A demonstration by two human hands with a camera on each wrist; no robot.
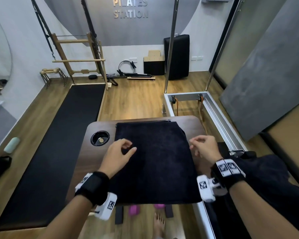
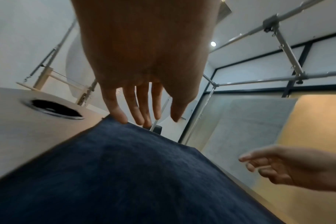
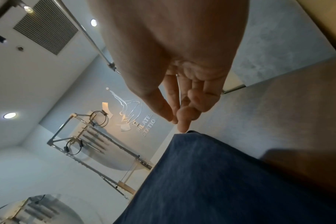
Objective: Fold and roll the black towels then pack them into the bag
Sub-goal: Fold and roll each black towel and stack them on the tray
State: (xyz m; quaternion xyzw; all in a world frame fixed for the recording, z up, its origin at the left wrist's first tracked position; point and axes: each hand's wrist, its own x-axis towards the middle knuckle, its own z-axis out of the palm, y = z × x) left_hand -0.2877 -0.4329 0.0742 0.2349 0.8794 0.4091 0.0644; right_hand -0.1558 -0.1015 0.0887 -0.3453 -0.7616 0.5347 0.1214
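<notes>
With my left hand (image 1: 118, 152) and right hand (image 1: 204, 146) loose-fingered and empty above the black towel (image 1: 155, 163) on the bench (image 1: 86, 152), I'd pinch both far corners evenly before folding.

My wooden table (image 1: 97, 163) has a round cup recess (image 1: 100, 138) at its left. A long black mat (image 1: 59, 152) lies on the floor to my left. Far off, a black pad (image 1: 177, 56) leans against the wall, beside a pilates ring (image 1: 126, 66).

Towel (image 1: 154, 161) on table (image 1: 86, 152), cup holder (image 1: 100, 138) at its left
</notes>
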